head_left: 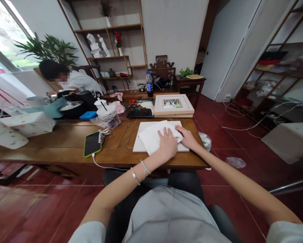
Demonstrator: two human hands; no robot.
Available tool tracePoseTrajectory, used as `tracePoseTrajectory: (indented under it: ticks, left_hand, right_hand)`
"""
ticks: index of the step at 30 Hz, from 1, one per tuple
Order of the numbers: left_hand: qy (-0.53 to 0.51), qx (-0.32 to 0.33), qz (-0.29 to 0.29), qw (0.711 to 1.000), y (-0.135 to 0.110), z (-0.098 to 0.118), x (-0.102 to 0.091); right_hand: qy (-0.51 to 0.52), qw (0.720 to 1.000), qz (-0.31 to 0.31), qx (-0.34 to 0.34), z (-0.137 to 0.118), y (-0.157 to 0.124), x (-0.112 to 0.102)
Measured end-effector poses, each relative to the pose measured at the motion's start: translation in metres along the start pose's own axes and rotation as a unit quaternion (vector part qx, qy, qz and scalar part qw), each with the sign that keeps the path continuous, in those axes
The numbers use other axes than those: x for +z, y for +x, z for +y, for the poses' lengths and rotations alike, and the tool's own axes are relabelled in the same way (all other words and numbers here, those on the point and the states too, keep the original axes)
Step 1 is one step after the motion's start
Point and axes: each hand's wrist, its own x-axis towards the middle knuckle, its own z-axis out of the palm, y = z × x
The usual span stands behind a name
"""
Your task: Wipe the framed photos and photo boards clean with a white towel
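A folded white cloth (151, 136) lies on a flat white board (141, 130) on the wooden table (65, 138). My left hand (167, 144) rests flat on the cloth, fingers stretched out. My right hand (186, 136) lies beside it on the cloth's right end, fingers also laid flat. Neither hand grips anything. Just behind the board stands a light wooden picture frame (173, 105) with a photo in it.
A green-cased phone (92, 143) on a cable lies left of the board, with a crumpled wrapper (103, 133). Farther back are a dark picture (140, 109), plastic containers (107, 113), pots (70, 107), a bottle (149, 84). Another person (72, 79) sits at the far left.
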Motion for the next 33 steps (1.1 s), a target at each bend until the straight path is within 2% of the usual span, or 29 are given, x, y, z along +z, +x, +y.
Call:
tracePoseTrajectory:
  ticks: [4,6,10,12,14,17,22,28,31,33]
  left_hand:
    - [-0.045,0.025,0.010,0.999,0.043,-0.038,0.003]
    - [-0.075,0.043,0.024,0.996,0.060,-0.048,0.001]
    - [-0.116,0.116,0.036,0.986,0.079,-0.042,-0.003]
    - [-0.115,0.126,0.036,0.985,0.081,-0.035,-0.004]
    - [-0.104,0.117,0.031,0.987,0.079,-0.033,-0.005]
    - [-0.082,0.088,0.012,0.993,0.072,-0.041,-0.008]
    - [-0.063,0.025,-0.020,0.997,0.050,-0.078,-0.010]
    - [-0.074,-0.032,0.011,0.997,0.015,-0.131,0.002]
    - [-0.072,-0.041,-0.001,0.997,0.003,-0.145,0.007]
    - [-0.066,-0.050,-0.008,0.997,0.001,-0.143,0.011]
  right_hand:
    - [-0.027,1.000,0.001,0.010,-0.007,-0.001,0.000]
    - [-0.030,1.000,0.002,0.001,-0.009,-0.002,0.000]
    - [-0.045,0.999,0.003,-0.009,-0.011,-0.002,-0.002]
    - [-0.058,0.998,0.003,0.002,-0.012,-0.002,-0.003]
    - [-0.059,0.998,0.002,0.001,-0.013,-0.003,-0.004]
    - [-0.041,0.999,-0.004,-0.021,-0.013,-0.002,-0.003]
    - [-0.039,0.999,-0.001,0.000,-0.007,-0.003,0.000]
    - [-0.021,1.000,0.009,0.000,-0.005,-0.003,0.001]
    - [-0.023,1.000,0.012,-0.001,-0.006,-0.003,0.002]
    - [-0.023,1.000,0.012,-0.004,-0.005,-0.003,0.002]
